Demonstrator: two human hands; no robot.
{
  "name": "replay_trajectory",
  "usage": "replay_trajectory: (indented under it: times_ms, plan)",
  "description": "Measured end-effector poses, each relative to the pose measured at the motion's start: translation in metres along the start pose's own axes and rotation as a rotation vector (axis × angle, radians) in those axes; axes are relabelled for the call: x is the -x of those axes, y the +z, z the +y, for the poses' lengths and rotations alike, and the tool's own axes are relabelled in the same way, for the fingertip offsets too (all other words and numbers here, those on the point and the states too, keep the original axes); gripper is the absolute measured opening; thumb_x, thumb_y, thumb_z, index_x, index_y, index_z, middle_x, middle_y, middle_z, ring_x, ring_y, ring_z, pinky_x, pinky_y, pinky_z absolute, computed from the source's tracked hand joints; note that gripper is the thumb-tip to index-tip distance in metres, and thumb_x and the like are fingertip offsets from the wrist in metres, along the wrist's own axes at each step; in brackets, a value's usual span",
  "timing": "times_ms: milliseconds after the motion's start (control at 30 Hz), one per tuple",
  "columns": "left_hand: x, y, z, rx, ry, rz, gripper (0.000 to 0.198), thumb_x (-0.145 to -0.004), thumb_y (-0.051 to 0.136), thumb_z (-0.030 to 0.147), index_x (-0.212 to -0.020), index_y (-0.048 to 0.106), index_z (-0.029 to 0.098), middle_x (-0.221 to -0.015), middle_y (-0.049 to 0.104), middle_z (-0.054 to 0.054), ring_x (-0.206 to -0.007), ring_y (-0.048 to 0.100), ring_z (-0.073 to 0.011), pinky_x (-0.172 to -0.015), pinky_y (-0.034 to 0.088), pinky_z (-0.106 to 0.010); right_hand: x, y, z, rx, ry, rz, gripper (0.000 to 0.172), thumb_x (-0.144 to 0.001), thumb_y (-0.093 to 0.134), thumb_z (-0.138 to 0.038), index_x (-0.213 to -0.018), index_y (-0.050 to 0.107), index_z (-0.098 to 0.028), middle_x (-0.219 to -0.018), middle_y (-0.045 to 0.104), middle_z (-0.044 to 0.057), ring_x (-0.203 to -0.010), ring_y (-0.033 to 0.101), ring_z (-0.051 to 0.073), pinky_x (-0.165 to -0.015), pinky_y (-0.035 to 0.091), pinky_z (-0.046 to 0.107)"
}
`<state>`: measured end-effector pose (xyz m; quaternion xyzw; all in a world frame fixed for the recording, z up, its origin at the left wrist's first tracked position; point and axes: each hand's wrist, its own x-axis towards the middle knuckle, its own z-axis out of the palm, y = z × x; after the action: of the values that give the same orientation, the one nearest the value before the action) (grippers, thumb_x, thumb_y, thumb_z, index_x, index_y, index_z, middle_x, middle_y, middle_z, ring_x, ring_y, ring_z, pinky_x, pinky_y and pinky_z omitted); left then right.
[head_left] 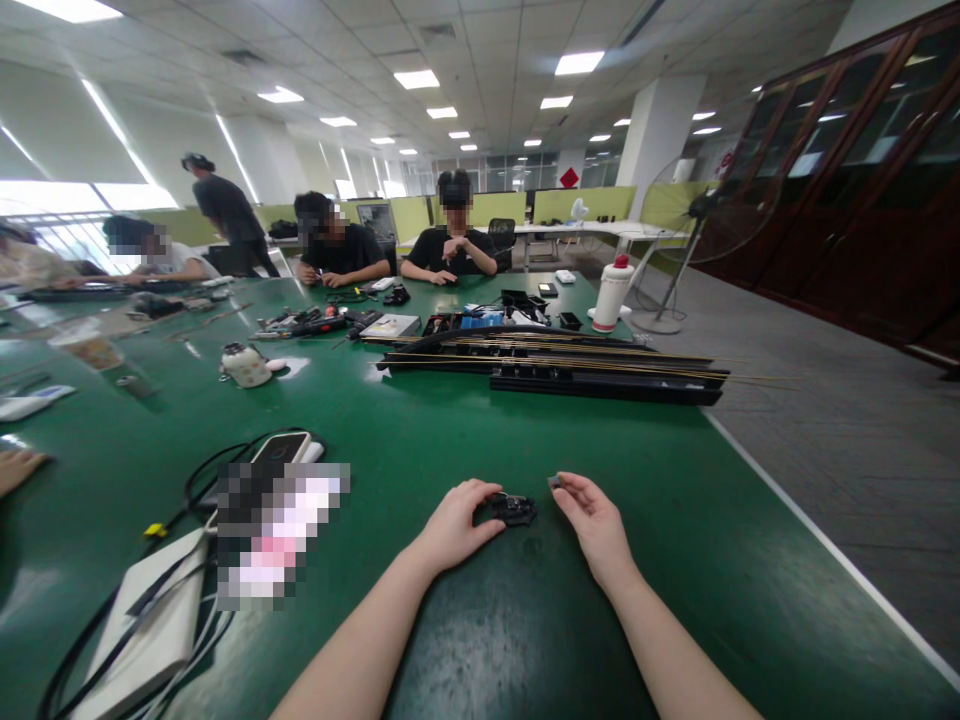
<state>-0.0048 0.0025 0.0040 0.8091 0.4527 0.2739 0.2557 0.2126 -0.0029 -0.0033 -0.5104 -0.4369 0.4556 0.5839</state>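
Observation:
A small black mechanical part [516,510] with bits of bare metal lies on the green table [360,640] in front of me. From its left side my left hand [466,522] grips it, thumb at the near edge and fingers at the far edge. My right hand [591,520] is just to the right of the part, apart from it. Between its thumb and fingertips is a small grey piece [555,482], too small to name. The other fingers of that hand are curled in.
Long black rails [600,378] with thin brass-coloured rods lie across the table ahead. Behind them stand a white bottle [613,295] and black trays. At left are a phone [281,452], cables and a white box [150,610]. Several people sit around the table.

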Motion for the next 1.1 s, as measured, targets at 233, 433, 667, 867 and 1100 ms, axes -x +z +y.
replay_trajectory:
  times_ms: [233,433,667,867,1100]
  plan:
    - [0.0003,0.001,-0.0012,-0.002,-0.002,0.0,0.042,-0.075,0.066,0.025,-0.116,0.055,0.022,-0.109,0.059,-0.006,-0.102,0.054,-0.0229,-0.092,0.043,-0.037,-0.0014,-0.0015,0.0043,-0.038,-0.009,0.027,0.042,-0.061,0.074,-0.047,-0.091,0.064,-0.019,-0.093,0.072,0.008,-0.089,0.066,0.023,-0.088,0.049,0.044]
    - [0.0003,0.0009,-0.001,-0.001,0.006,0.004,0.042,-0.075,0.067,0.024,-0.116,0.055,0.022,-0.109,0.059,-0.006,-0.103,0.054,-0.0224,-0.092,0.043,-0.036,-0.0021,-0.0019,0.0032,-0.074,0.015,0.047,0.041,-0.061,0.074,-0.045,-0.091,0.063,-0.02,-0.092,0.072,0.008,-0.09,0.066,0.023,-0.086,0.05,0.042]
    - [-0.0001,0.0008,-0.0003,-0.009,0.002,0.006,0.042,-0.075,0.067,0.025,-0.116,0.055,0.022,-0.109,0.06,-0.006,-0.103,0.054,-0.0228,-0.092,0.043,-0.037,-0.0025,-0.0016,0.0025,-0.115,0.034,0.072,0.041,-0.06,0.074,-0.045,-0.09,0.064,-0.02,-0.091,0.072,0.007,-0.09,0.066,0.023,-0.086,0.05,0.043]
    - [-0.0002,-0.0001,0.0009,-0.01,0.0,0.008,0.042,-0.075,0.067,0.024,-0.115,0.056,0.022,-0.108,0.06,-0.006,-0.102,0.055,-0.0223,-0.091,0.044,-0.036,-0.0018,-0.001,0.0,-0.141,0.071,0.084,0.043,-0.057,0.076,-0.046,-0.09,0.064,-0.02,-0.09,0.072,0.007,-0.09,0.066,0.023,-0.091,0.047,0.043]
    - [-0.0005,-0.0008,0.0015,-0.003,-0.009,0.001,0.041,-0.075,0.066,0.024,-0.115,0.056,0.021,-0.109,0.06,-0.006,-0.102,0.054,-0.0225,-0.092,0.043,-0.036,-0.0014,-0.0006,-0.0004,-0.172,0.088,0.085,0.045,-0.056,0.077,-0.046,-0.09,0.065,-0.019,-0.089,0.072,0.006,-0.089,0.066,0.022,-0.09,0.047,0.041]
